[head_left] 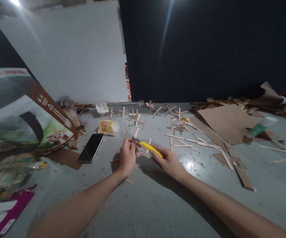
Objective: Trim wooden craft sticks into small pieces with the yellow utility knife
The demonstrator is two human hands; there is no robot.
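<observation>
1. Forearms (82,206) nearest the camera, entering from lower left and lower right of the frame.
2. Right hand (169,162), centre: wrapped on a yellow cutter (146,146), fingers closed around the handle, metal tip angled toward upper left.
3. Left hand (127,157), just left of centre: fingers curled in at the metal tip. Can't tell whether they pinch a piece; too small.
4. Main risk: tip sits right by the left fingers. Slip or sudden give under pressure would probably mean a cut.
5. Red stick (114,161) passes by the left hand. Could roll if bumped.
6. Pale wooden stick (136,132) just above the left hand; can't tell if held or lying behind.
7. Crossed sticks (157,111) along upper middle, close together. Sleeve-free arm or not, a careless reach could knock them.
8. Phone (91,148) left of the left hand; an elbow swing might shove it.
9. Right side: loose sticks (209,144), brown cardboard (228,122), glue stick (262,127). Glue stick could get swept if the right arm swings wide.
</observation>
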